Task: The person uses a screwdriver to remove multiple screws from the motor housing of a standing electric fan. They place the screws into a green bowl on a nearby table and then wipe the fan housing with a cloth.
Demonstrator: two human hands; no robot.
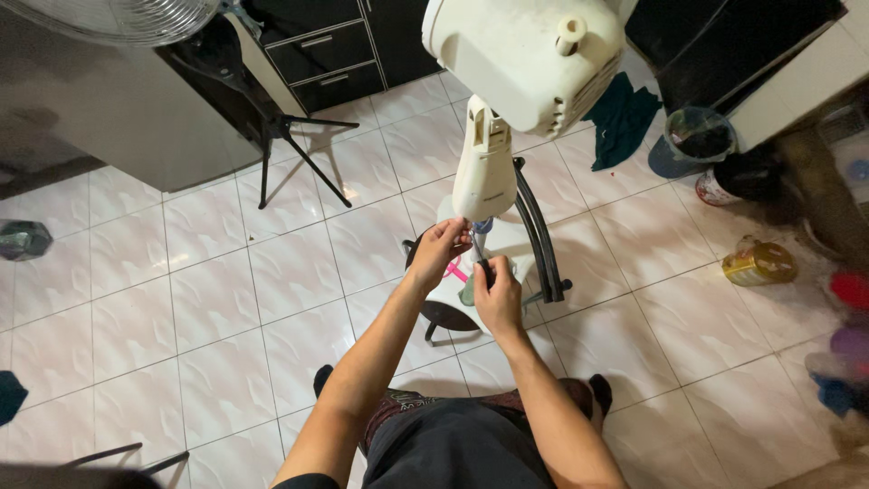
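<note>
A cream-white standing fan (520,63) rises toward me, its motor housing close to the camera and its neck (484,172) running down to a pole. My left hand (437,252) pinches the pole just under the neck. My right hand (498,294) grips a thin dark tool, apparently a screwdriver, held upright beside the pole. A pink-handled tool (458,272) lies on the fan's white base (520,243) below my hands. A black curved bar (540,235) leans alongside the base.
A black tripod stand (285,136) and a wire fan grille (113,18) are at the upper left. Dark drawers (326,59) stand behind. A teal cloth (623,118), a bucket (697,140) and a yellow tin (759,264) sit at the right on the white tiled floor.
</note>
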